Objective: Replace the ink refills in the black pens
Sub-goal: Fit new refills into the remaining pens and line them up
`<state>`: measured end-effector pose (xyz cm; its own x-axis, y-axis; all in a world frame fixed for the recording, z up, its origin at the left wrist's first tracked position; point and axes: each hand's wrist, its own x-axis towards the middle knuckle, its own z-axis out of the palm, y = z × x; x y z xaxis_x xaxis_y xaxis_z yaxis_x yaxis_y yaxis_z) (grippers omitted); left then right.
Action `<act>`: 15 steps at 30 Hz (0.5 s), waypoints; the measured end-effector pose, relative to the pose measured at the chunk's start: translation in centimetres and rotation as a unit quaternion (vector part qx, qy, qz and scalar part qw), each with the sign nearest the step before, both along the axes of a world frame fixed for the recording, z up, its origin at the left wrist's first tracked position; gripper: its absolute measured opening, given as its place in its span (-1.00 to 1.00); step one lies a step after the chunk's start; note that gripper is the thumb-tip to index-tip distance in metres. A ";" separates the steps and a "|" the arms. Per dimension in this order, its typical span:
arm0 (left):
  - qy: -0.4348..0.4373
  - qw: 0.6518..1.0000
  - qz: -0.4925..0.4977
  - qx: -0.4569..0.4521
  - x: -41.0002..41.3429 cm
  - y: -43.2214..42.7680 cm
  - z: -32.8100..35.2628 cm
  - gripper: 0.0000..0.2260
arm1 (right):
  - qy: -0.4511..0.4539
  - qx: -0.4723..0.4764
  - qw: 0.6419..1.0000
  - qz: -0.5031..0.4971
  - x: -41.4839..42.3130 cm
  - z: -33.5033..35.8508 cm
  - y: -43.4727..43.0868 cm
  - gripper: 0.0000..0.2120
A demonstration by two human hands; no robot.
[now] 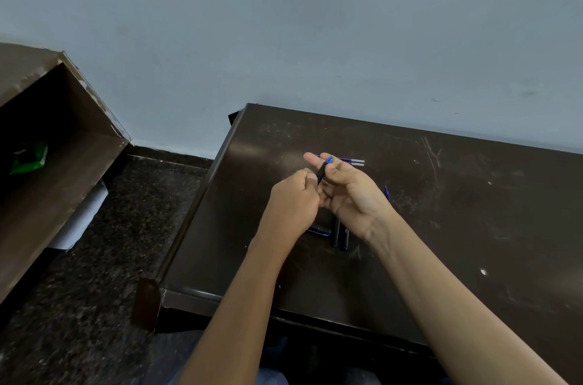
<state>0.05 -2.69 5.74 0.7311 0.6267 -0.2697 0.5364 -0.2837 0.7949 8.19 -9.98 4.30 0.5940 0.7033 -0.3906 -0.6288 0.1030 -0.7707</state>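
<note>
Pen [321,172], black with a blue end, is gripped above the dark surface [457,227] by both hands, left hand [295,201] fingers closed on its lower part, right hand [350,192] fingers pinching its top, spare refills [353,161] just beyond it.

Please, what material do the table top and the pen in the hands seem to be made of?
Table top: likely dark brown laminated or varnished wood, semi-glossy; it reflects light and shows pale scratches.
Pen: probably black plastic, matte, with a blue tip; too small to be sure.
</note>
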 end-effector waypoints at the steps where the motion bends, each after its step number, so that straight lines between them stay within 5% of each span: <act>1: 0.005 1.000 -0.001 0.005 0.0 0.0 0.0 -0.70 | -0.004 -0.002 1.000 0.004 -0.1 0.1 0.1 -0.81; 7: 0.004 1.000 -0.004 0.006 0.0 0.1 0.0 -0.75 | -0.087 -0.055 0.995 0.015 0.1 -0.2 -0.1 -0.88; 15: 0.007 0.999 -0.003 0.034 0.1 0.3 -0.1 -0.74 | -0.032 -0.041 0.999 0.008 0.3 0.0 -0.1 -0.84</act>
<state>0.14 -2.35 5.67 0.7315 0.6392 -0.2373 0.5454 -0.3398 0.7662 8.52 -10.10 4.30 0.6086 0.6798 -0.4093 -0.5793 0.0282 -0.8146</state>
